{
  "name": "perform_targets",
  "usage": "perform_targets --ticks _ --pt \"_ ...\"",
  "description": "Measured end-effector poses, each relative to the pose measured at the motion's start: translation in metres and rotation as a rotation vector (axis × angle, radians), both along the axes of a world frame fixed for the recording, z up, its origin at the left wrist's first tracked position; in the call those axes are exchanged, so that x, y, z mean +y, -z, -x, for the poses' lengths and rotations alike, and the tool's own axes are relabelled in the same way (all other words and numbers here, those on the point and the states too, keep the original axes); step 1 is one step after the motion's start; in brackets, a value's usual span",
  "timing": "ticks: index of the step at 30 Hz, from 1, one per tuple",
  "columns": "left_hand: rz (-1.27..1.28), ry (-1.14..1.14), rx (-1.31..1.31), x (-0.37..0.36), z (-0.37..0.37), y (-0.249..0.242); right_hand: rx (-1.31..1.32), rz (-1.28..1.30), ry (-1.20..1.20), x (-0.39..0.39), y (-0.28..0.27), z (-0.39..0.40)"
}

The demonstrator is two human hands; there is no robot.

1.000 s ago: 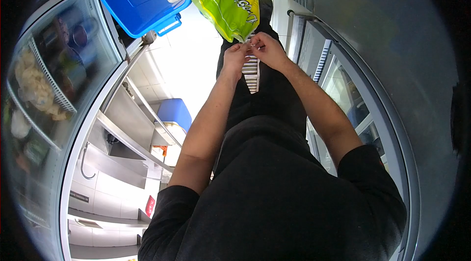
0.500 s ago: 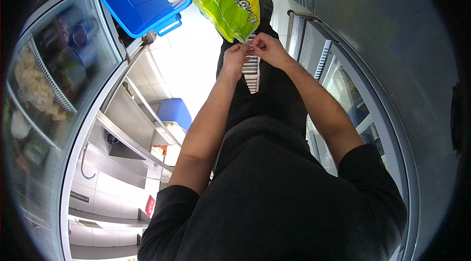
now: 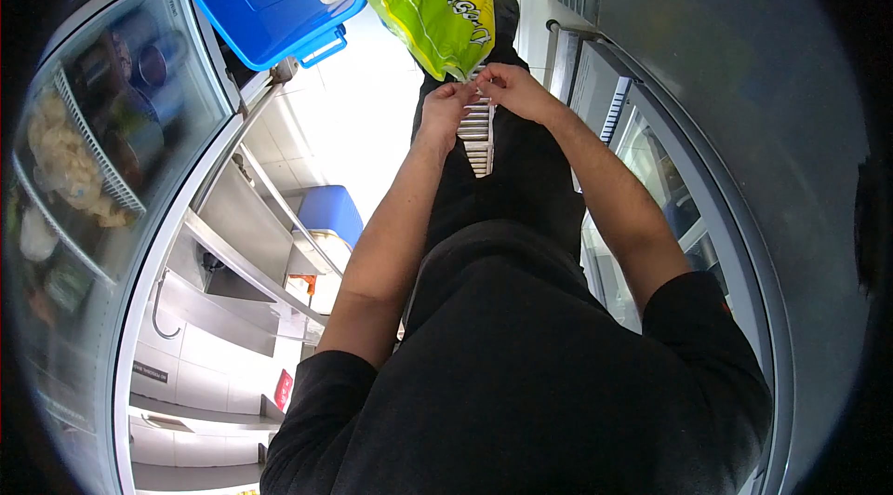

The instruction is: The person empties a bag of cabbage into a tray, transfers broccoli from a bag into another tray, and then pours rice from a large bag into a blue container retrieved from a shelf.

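A green and yellow plastic bag (image 3: 435, 11), printed with dark lettering, bulges out just beyond both hands. Its gathered neck points back toward me. My left hand (image 3: 448, 108) is closed on that neck from the left. On the other side, my right hand (image 3: 510, 90) pinches at the same gathered end, its fingertips close to the left fingers. Whatever thin piece lies between the right fingertips is too small to make out. Below the hands a metal floor grate (image 3: 477, 137) shows between dark trouser legs.
An open blue bin (image 3: 256, 6) stands at the upper left. A glass-door fridge (image 3: 121, 113) with bagged food fills the left side. Another glass-door unit (image 3: 651, 179) is close on my right. A blue and white cooler box (image 3: 330, 216) and steel shelving (image 3: 246, 225) sit lower left.
My right hand has shifted very slightly, its fingers staying at the bag's neck. The bag and my left hand are almost where they were.
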State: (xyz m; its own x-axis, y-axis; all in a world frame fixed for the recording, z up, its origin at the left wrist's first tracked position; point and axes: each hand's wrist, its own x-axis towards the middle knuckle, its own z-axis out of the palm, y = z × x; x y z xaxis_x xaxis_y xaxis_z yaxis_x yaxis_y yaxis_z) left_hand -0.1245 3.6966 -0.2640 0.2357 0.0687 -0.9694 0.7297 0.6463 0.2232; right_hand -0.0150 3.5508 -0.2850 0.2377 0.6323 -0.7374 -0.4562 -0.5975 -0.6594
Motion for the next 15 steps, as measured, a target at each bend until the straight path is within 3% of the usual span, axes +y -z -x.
perform_targets --ticks 15 --pt "0.049 -0.014 -0.011 0.0033 -0.0017 -0.0011 0.096 -0.018 0.039 0.0015 0.0039 -0.0005"
